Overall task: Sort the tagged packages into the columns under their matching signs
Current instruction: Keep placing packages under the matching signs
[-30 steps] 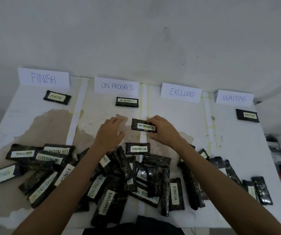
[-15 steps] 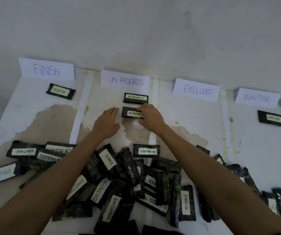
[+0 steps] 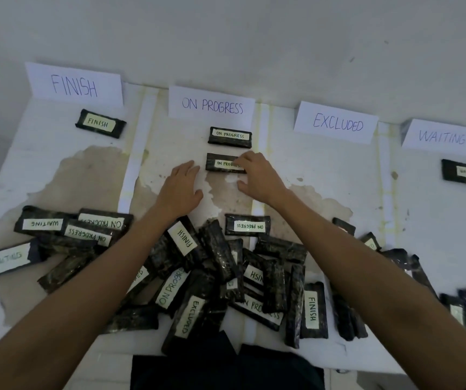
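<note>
Along the far edge of the table [image 3: 324,170] stand four paper signs: the FINISH sign [image 3: 74,85] by the far left corner, then the ON PROGRESS sign [image 3: 212,105], the EXCLUDED sign [image 3: 337,125] and the WAITING sign [image 3: 442,137] toward the far right corner. A FINISH package [image 3: 101,123] lies just under its sign, and a WAITING package [image 3: 463,173] under its own, close to the right edge.

Under the ON PROGRESS sign the upper ON PROGRESS package [image 3: 229,136] lies square to the far edge. The lower ON PROGRESS package [image 3: 222,163] lies flat just nearer, with a narrow band of table between them. The right hand [image 3: 257,175] covers that lower package's right end, its fingers [image 3: 247,159] laid loosely on top and the thumb spread away, not pinching. The left hand [image 3: 181,187] is held flat just to the package's left, fingers [image 3: 189,167] straight and released, apart from it.

A white strip [image 3: 134,164] runs from the far edge toward the near one, between the FINISH and ON PROGRESS columns. The pile [image 3: 212,277] of remaining packages crowds the near edge and spreads nearly from the left edge to the right. A stained stretch of table separates it from the hands. A stray ON PROGRESS package [image 3: 247,225] sits at its far fringe.
</note>
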Available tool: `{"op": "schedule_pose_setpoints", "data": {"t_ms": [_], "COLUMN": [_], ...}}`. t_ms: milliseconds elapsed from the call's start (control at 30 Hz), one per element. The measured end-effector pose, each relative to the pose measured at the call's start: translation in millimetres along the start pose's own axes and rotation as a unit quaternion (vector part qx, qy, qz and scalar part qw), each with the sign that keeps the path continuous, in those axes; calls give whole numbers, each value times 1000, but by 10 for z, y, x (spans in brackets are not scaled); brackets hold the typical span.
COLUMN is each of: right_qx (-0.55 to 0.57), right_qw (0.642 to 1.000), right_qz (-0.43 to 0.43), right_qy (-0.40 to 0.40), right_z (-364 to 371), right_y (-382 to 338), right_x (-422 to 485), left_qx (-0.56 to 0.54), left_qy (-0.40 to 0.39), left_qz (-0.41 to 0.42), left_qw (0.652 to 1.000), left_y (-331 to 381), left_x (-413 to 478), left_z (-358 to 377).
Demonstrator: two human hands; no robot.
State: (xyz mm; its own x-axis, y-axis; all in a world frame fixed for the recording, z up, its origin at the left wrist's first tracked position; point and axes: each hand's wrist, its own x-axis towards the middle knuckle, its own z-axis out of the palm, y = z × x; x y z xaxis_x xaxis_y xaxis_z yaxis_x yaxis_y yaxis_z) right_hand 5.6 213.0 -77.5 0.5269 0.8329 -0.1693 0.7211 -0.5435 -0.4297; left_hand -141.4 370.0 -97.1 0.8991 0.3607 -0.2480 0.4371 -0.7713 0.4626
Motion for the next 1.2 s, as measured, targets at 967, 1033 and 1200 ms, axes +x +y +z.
{"op": "schedule_pose_setpoints", "data": {"t_ms": [967, 1033, 1200], "right_qx": [562, 570, 515], "right_qw": [765, 757, 807], "right_qz": [314, 318, 284], "right_qy": [-26, -23, -47], "right_z": [-3, 10, -66], "right_y": [-861, -890, -901], "right_x": [-477, -449, -328], "left_qx": [-49, -49, -1], "left_qy": [30, 36, 51], "left_qz": [27, 36, 33], "left_qw": [998, 997, 998], "left_y": [324, 282, 68], "left_x": [-709, -685, -468], "left_z": [-107, -118, -281]}}
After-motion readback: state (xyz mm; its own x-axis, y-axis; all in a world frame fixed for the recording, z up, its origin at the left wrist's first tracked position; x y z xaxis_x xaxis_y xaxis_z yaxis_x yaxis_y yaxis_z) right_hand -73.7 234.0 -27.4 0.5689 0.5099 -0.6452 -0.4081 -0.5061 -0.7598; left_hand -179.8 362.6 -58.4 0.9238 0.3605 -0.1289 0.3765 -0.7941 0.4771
